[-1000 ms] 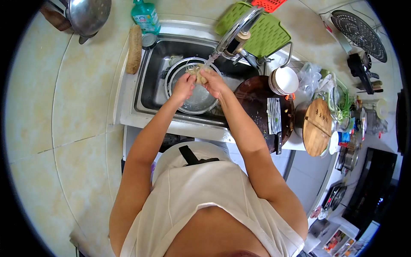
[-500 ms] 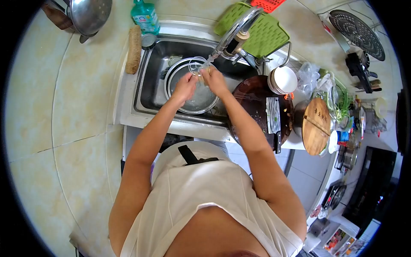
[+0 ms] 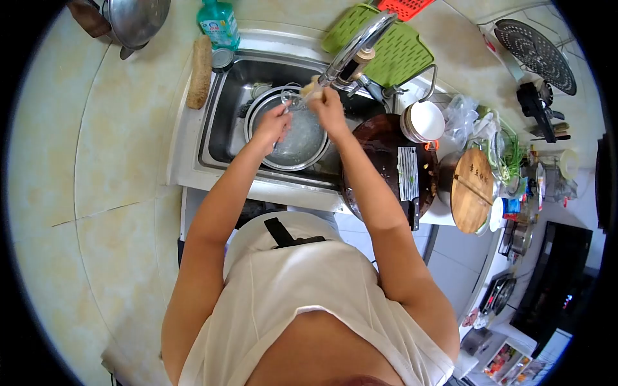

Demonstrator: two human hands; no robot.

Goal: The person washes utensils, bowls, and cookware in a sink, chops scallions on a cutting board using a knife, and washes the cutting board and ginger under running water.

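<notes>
Left hand [image 3: 273,127], closed, is gripping a slim unclear implement [image 3: 286,106] above the metal basin [image 3: 297,143]; right hand [image 3: 329,110] is pinching a pale yellowish piece [image 3: 310,87] near the faucet [image 3: 358,42].

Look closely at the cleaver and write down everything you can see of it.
The cleaver has a broad, roughly rectangular, metallic-looking blade with dark streaks and green specks, and a black handle. It lies flat on the round, dark chopping board, its handle pointing towards the person's side. Nobody is touching it. Whether the streaks are pattern or residue is unclear.
</notes>
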